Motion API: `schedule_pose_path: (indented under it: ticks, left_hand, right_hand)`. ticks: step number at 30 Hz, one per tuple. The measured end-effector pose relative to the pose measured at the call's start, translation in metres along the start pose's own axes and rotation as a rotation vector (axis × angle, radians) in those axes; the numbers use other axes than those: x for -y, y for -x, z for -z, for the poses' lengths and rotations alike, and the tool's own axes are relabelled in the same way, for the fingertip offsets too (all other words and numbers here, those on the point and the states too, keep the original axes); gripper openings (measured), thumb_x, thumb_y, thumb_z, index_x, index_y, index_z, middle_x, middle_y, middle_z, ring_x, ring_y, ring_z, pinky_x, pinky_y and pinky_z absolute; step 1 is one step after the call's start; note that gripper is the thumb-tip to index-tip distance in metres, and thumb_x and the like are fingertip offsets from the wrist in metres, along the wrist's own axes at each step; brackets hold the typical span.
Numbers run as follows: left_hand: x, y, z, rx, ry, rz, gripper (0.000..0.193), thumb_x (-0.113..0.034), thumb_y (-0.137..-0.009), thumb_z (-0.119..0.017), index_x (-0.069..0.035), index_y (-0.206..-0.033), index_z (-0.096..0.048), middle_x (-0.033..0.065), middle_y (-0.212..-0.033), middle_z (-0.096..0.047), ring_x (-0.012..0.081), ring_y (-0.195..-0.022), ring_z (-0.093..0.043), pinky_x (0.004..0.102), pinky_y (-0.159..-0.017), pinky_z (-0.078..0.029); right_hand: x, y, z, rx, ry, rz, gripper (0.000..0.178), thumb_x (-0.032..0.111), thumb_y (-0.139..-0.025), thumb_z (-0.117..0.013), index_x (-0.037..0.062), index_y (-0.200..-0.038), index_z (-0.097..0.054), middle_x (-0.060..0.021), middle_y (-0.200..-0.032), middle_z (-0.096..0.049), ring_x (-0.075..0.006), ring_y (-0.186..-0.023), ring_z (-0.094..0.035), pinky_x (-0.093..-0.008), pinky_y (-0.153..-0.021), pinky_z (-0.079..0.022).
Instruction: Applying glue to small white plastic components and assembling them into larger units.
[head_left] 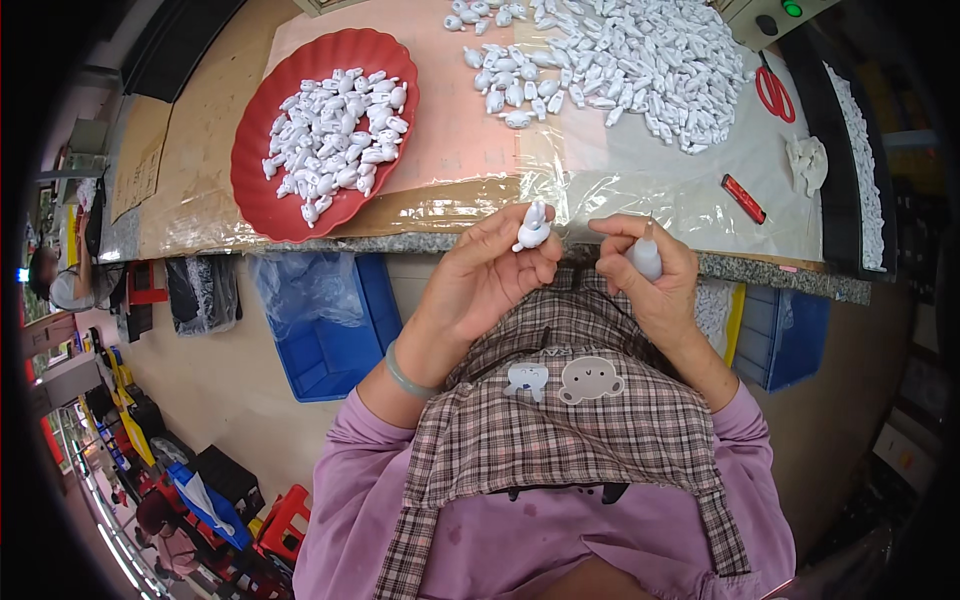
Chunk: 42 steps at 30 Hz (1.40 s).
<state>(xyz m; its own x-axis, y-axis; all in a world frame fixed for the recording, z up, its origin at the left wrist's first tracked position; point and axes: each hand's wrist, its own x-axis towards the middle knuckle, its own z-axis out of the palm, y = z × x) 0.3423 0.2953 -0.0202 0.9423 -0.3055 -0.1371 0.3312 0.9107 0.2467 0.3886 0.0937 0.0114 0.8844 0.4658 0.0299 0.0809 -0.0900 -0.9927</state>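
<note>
Between the thumb and fingers of my left hand point(490, 265) is a small white rabbit figurine point(534, 228), its ears pointing up. My right hand point(655, 280) grips a small white squeeze bottle point(646, 258) with a thin tip pointing upward. Both hands are just in front of the table edge, the bottle apart from the figurine. A red scalloped plate point(250, 170) at the left holds many similar white figurines point(340, 130). A large heap of white figurines point(640, 70) covers the far middle and right of the table.
Red-handled scissors point(775, 95), a crumpled white tissue point(806, 165) and a red lighter-like object point(743, 199) lie at the right. A dark conveyor belt point(835, 200) carries white pieces along the right side. Blue crates point(320, 350) stand below the table. People sit in the far left background.
</note>
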Motion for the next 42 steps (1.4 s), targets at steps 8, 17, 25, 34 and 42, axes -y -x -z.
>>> schedule_pose_path:
  ticks: [8, 17, 25, 34, 42]
  left_hand:
    - [-0.092, 0.010, -0.042, -0.436, -1.228, -0.922, 0.036, -0.001, -0.085, -0.060, 0.005, -0.120, -0.054, 0.0113, -0.094, -0.063, 0.0144, -0.078, -0.062, 0.0243, -0.067, -0.051]
    - [-0.083, -0.039, -0.040, -0.214, -2.329, -1.125, 0.023, -0.006, -0.073, -0.070, -0.005, -0.096, -0.065, 0.0110, -0.101, -0.061, 0.0295, -0.092, -0.057, 0.0376, -0.079, -0.049]
    - [-0.052, -0.081, -0.011, -0.202, -2.388, -0.822, 0.022, -0.003, -0.071, -0.066, -0.005, -0.094, -0.064, 0.0084, -0.093, -0.061, 0.0278, -0.088, -0.057, 0.0373, -0.072, -0.049]
    - [-0.040, -0.042, -0.035, -0.157, -0.800, -0.089, 0.027, -0.016, -0.090, -0.062, 0.001, -0.111, -0.062, 0.0039, -0.096, -0.062, 0.0046, -0.071, -0.053, 0.0169, -0.060, -0.043]
    - [-0.010, -0.023, -0.027, -0.020, -0.367, -0.010, 0.022, -0.007, -0.092, -0.055, 0.004, -0.111, -0.059, 0.0211, -0.113, -0.061, 0.0225, -0.095, -0.066, 0.0269, -0.083, -0.056]
  right_hand:
    - [-0.007, 0.006, 0.009, -0.038, 0.030, -0.014, 0.021, 0.004, -0.084, -0.065, 0.0012, -0.105, -0.063, -0.0008, -0.072, -0.057, -0.0047, -0.057, -0.050, -0.0183, -0.050, -0.041]
    - [-0.011, 0.007, 0.010, -0.051, 0.045, -0.040, 0.019, 0.005, -0.084, -0.065, 0.0011, -0.103, -0.064, -0.0002, -0.073, -0.058, -0.0044, -0.057, -0.050, -0.0180, -0.051, -0.041]
    - [-0.005, 0.007, 0.013, -0.030, 0.077, -0.031, 0.020, 0.007, -0.080, -0.070, 0.0035, -0.100, -0.066, -0.0009, -0.073, -0.059, -0.0067, -0.067, -0.054, -0.0207, -0.061, -0.043]
    - [-0.008, 0.001, 0.029, 0.019, -0.281, -0.089, 0.036, 0.014, -0.086, -0.054, 0.0053, -0.117, -0.038, -0.0103, -0.097, -0.054, -0.0105, -0.068, -0.050, -0.0207, -0.059, -0.040]
    - [0.004, 0.000, 0.039, -0.068, -0.098, 0.074, 0.024, 0.008, -0.084, -0.060, 0.0012, -0.107, -0.053, -0.0094, -0.111, -0.048, -0.0103, -0.071, -0.056, -0.0171, -0.053, -0.040]
